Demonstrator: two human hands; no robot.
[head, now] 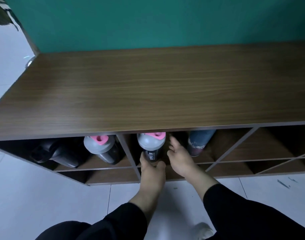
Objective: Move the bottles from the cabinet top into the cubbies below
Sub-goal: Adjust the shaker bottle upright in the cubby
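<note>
A wooden cabinet top point(148, 87) lies bare across the view, with cubbies below it. In the middle cubby stands a black shaker bottle with a grey lid and pink cap point(151, 145). My left hand point(151, 168) is closed around its lower body. My right hand point(178, 158) is just to its right inside the same cubby, fingers spread, holding nothing. A blue patterned bottle point(198, 142) stands further right in that cubby. The left cubby holds a second grey-lidded shaker point(103, 148) and a black bottle point(56, 151).
A teal wall point(157, 21) backs the cabinet. Open cubbies with diagonal dividers point(269, 153) lie to the right, and a lower row point(113, 175) runs beneath. White floor tiles point(44, 196) spread below. Plant leaves point(1, 13) hang at the top left corner.
</note>
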